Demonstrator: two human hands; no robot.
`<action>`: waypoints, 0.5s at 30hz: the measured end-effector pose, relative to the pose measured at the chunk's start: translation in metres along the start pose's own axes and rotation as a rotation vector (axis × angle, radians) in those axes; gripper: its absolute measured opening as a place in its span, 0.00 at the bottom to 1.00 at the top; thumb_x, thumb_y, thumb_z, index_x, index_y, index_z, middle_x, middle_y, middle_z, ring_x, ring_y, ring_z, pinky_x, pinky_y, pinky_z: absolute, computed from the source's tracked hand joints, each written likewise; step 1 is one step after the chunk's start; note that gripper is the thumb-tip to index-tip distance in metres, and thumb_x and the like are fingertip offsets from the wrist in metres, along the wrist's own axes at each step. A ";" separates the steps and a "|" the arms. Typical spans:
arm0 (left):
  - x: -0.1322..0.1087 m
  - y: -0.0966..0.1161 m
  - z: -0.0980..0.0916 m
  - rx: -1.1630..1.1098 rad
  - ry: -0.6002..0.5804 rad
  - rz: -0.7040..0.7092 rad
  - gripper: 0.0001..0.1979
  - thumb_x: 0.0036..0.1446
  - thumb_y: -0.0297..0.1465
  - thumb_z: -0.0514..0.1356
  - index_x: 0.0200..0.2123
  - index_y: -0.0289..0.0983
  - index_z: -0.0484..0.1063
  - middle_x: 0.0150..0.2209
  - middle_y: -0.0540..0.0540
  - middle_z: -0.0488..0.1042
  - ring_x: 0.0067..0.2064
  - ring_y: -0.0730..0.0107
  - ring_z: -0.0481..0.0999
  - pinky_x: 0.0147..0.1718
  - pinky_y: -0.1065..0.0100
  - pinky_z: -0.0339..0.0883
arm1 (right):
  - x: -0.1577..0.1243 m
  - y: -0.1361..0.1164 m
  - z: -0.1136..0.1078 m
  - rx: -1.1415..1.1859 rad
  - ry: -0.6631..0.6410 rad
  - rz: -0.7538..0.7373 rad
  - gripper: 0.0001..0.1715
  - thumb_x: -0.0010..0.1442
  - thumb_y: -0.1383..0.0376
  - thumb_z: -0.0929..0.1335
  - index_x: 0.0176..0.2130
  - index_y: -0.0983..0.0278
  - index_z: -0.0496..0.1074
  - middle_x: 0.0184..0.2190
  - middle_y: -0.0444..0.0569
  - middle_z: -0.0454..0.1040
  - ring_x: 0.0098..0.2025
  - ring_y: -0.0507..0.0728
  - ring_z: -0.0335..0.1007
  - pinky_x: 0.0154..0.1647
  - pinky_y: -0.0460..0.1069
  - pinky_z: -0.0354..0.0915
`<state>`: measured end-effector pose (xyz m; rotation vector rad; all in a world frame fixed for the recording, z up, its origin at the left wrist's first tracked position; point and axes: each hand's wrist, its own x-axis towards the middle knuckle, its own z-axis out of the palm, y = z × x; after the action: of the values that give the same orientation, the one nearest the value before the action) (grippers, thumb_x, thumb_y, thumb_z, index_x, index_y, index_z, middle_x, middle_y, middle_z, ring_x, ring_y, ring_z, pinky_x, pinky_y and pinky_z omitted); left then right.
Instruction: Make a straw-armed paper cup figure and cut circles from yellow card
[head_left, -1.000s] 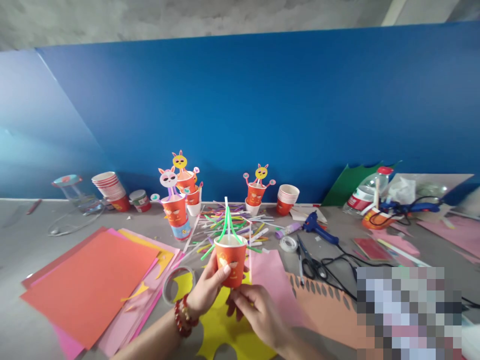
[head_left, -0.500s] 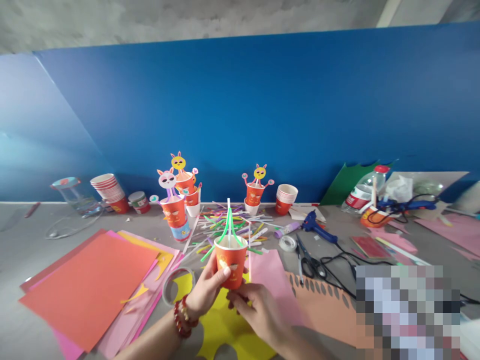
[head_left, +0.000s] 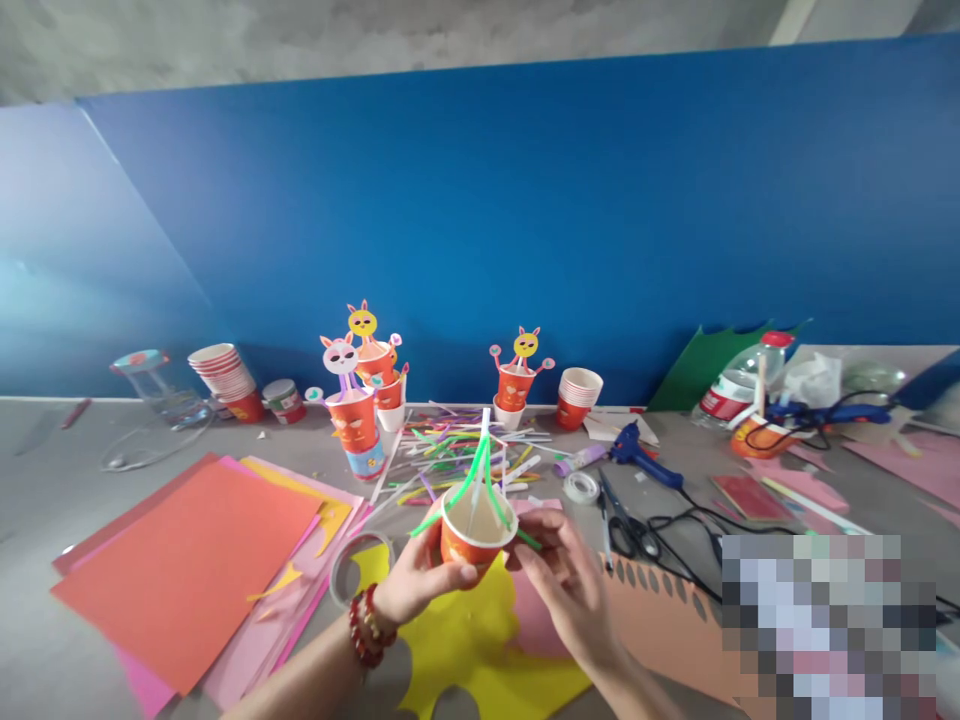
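Observation:
An orange paper cup [head_left: 459, 550] is in my left hand [head_left: 420, 580], whose fingers and thumb wrap its left side and front. The cup tips toward me, so its pale inside shows. Green straws [head_left: 469, 474] rise from it and meet at a white straw tip [head_left: 485, 424] above the rim; their lower ends stick out on both sides. At the cup's right side, my right hand [head_left: 566, 575] has its fingers curled and closed about the right green straw end. Below both hands lies yellow paper [head_left: 465, 640] with round cutouts.
Finished animal-faced cups [head_left: 352, 418] stand behind, beside scattered straws [head_left: 450, 455] and stacked cups [head_left: 579, 400]. Coloured sheets [head_left: 187, 570] and a tape roll [head_left: 341, 570] lie left. On the right are scissors [head_left: 628, 528], a blue glue gun [head_left: 645, 458] with its cable and a bottle [head_left: 739, 385].
The cup has tipped toward me and moved slightly right in my left hand. My right hand has moved from under the cup up to the straw end at its right side.

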<state>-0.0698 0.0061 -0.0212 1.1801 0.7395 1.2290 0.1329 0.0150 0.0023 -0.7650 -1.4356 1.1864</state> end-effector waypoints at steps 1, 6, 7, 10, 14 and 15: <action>0.000 0.000 0.001 -0.001 -0.010 -0.003 0.29 0.48 0.37 0.71 0.53 0.35 0.72 0.46 0.40 0.77 0.46 0.53 0.75 0.46 0.60 0.69 | -0.001 0.002 0.000 -0.017 0.009 -0.008 0.08 0.65 0.60 0.68 0.43 0.60 0.69 0.35 0.50 0.77 0.34 0.56 0.77 0.34 0.48 0.73; -0.002 -0.011 0.000 -0.109 0.049 -0.032 0.30 0.48 0.37 0.71 0.54 0.37 0.71 0.46 0.40 0.77 0.46 0.53 0.76 0.46 0.58 0.70 | -0.001 0.007 0.002 -0.065 0.047 -0.056 0.07 0.65 0.60 0.68 0.38 0.61 0.72 0.31 0.47 0.78 0.30 0.55 0.77 0.33 0.47 0.74; -0.002 -0.012 0.000 -0.131 0.071 -0.034 0.31 0.47 0.36 0.71 0.55 0.37 0.70 0.46 0.40 0.77 0.46 0.54 0.76 0.46 0.58 0.70 | -0.001 0.007 0.002 -0.071 0.050 -0.058 0.07 0.65 0.60 0.68 0.38 0.61 0.72 0.31 0.47 0.78 0.31 0.55 0.78 0.33 0.47 0.74; -0.002 -0.013 0.002 -0.172 0.090 -0.046 0.30 0.47 0.36 0.71 0.54 0.37 0.69 0.44 0.40 0.78 0.41 0.56 0.79 0.42 0.58 0.71 | -0.001 0.006 0.001 -0.098 0.060 -0.064 0.09 0.65 0.59 0.68 0.37 0.61 0.72 0.30 0.48 0.77 0.30 0.56 0.77 0.32 0.47 0.75; 0.000 -0.006 0.008 -0.186 0.103 -0.041 0.30 0.46 0.36 0.71 0.53 0.36 0.69 0.41 0.40 0.79 0.37 0.58 0.80 0.39 0.59 0.72 | -0.002 0.011 -0.002 -0.153 0.065 -0.087 0.08 0.66 0.60 0.68 0.38 0.62 0.72 0.31 0.49 0.77 0.31 0.56 0.77 0.34 0.48 0.74; 0.000 -0.004 0.009 -0.192 0.111 -0.036 0.30 0.46 0.36 0.71 0.53 0.36 0.69 0.41 0.40 0.79 0.37 0.58 0.80 0.39 0.59 0.72 | -0.003 0.012 -0.003 -0.167 0.061 -0.094 0.07 0.66 0.60 0.67 0.39 0.62 0.72 0.31 0.49 0.76 0.32 0.56 0.77 0.34 0.48 0.74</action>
<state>-0.0606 0.0042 -0.0223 0.9435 0.7049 1.3129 0.1345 0.0170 -0.0105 -0.8314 -1.5162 0.9729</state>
